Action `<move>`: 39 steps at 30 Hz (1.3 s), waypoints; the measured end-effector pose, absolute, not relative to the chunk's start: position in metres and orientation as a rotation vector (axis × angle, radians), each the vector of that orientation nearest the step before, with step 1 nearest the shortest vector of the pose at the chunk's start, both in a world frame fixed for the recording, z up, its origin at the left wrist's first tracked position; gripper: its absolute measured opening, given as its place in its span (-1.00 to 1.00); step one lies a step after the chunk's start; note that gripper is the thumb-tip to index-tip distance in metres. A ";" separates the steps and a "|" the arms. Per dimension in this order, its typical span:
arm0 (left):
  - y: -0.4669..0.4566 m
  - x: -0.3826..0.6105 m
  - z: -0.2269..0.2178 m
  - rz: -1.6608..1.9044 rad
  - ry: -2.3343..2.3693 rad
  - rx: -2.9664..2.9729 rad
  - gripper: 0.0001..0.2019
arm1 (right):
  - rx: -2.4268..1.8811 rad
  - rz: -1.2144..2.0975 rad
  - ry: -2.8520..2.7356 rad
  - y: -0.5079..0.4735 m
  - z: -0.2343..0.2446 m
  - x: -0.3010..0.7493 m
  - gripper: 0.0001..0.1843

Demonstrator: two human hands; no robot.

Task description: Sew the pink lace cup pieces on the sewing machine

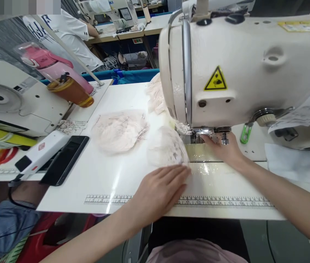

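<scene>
My left hand [161, 188] lies with fingers stretched out at the near edge of a pale, sheer lace piece [167, 146], its fingertips touching the fabric. That piece lies left of the sewing machine's presser foot [195, 137]. Reaching in from the right, my right hand [227, 148] is beside the presser foot, under the machine head [226, 73]. Its fingertips are partly hidden behind the foot and blurred, so I cannot see whether they grip anything. Another pale lace piece [120, 131] with loose dark threads rests flat further left. More pale fabric [156, 95] is bunched behind the machine head.
A printed ruler strip [226, 202] runs along the table's front edge. To the left are a black phone [65, 160], a white device [42, 153], scissors [0, 159], an amber cup [71, 91] and a pink bottle [58, 67]. A co-worker [64, 40] sits beyond.
</scene>
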State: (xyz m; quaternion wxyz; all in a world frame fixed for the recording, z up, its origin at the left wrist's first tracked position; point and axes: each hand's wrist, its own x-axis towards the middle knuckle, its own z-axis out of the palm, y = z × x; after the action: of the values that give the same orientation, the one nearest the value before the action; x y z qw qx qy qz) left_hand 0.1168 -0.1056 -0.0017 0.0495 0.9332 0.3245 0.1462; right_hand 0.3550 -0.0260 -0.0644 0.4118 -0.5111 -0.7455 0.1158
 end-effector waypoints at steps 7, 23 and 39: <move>-0.093 0.133 -0.004 0.485 1.001 2.937 -0.66 | -1.106 0.065 -2.043 -0.038 -0.049 0.352 -0.71; -0.061 0.146 -0.021 0.453 1.034 3.100 -0.63 | -0.939 -0.343 -2.388 -0.046 -0.038 0.355 -0.62; -0.033 0.141 -0.032 0.436 1.104 3.074 -0.61 | -1.253 -0.100 -2.416 -0.041 -0.039 0.355 -0.66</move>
State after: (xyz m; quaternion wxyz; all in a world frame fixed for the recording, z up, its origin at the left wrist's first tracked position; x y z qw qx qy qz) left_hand 0.1409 -0.0326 -0.0323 -0.0768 0.9302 0.3340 0.1318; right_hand 0.3552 -0.0413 -0.0390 0.2076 -0.4501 -0.8678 -0.0359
